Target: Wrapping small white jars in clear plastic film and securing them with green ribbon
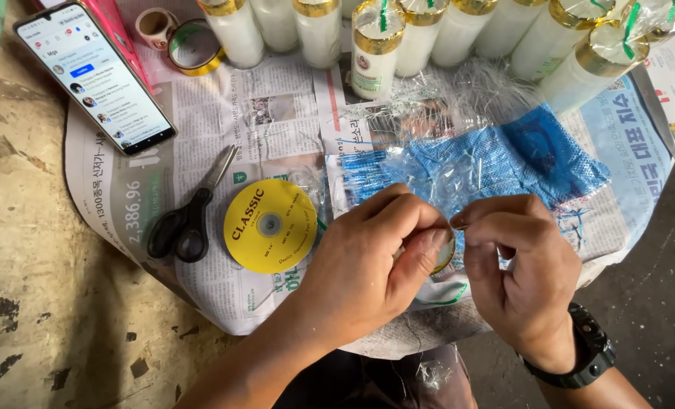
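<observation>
My left hand (379, 254) is closed around a small round gold-rimmed object (445, 256), most of it hidden behind my thumb. My right hand (520, 266), with a black watch on the wrist, pinches at the same object's top edge with thumb and forefinger. Both hands hover over a sheet of clear plastic wrap (458, 121) and a blue mesh cloth (504, 163) on the newspaper (277, 113). Whether a strip of tape runs between the fingers cannot be told.
A yellow ribbon spool (270, 225) and black-handled scissors (186, 220) lie to the left. A lit smartphone (93, 74) rests at the far left. Several white candle jars with gold bands (375, 49) line the back. Tape rolls (193, 45) sit beside them.
</observation>
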